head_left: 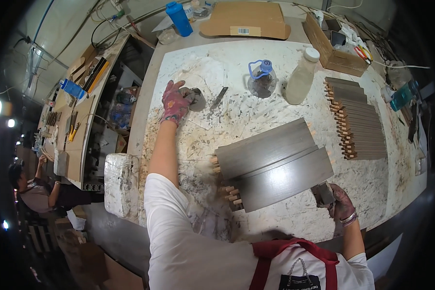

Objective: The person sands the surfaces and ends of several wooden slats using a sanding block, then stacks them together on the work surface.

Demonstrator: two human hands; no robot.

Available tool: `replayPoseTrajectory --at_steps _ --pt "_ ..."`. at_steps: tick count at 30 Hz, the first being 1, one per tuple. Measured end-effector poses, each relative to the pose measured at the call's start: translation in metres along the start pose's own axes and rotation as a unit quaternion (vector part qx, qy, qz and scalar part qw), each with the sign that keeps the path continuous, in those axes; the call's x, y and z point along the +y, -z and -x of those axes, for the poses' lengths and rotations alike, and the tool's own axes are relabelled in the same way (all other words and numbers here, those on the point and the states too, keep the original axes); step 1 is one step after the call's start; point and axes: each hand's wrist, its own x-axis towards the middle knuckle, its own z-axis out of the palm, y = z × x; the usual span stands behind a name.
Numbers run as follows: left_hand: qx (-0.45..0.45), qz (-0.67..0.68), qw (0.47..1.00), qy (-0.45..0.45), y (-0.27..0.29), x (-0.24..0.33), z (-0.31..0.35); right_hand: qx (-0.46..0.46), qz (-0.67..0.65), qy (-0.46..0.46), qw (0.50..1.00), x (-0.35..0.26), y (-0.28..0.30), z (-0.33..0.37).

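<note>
The left hand (174, 104) reaches far across the worktop (256, 111), its grip closed around a small dark round tin (196, 98). Right of it lie grey boards (275, 164) with wooden pegs. The right hand (340, 205) grips a grey block (324, 193) against their near right corner.

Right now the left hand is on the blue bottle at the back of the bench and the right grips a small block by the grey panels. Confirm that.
Not quite. In the head view the left hand rests on a small dark round container, not the blue bottle. The right hand does grip a small block by the grey panels.

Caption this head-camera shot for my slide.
Gloved left hand reaches to a small round tin while the right hand presses a block against grey panels on a workbench.
</note>
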Motion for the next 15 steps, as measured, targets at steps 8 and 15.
replayPoseTrajectory --at_steps 8,15 --pt "-0.088 0.409 0.884 0.207 0.022 0.008 -0.009 0.042 0.020 -0.018 0.999 0.000 0.004 0.002" --pt "-0.045 0.419 0.891 0.170 0.035 0.007 0.005 0.031 0.005 0.003 1.000 0.001 -0.005 -0.001"
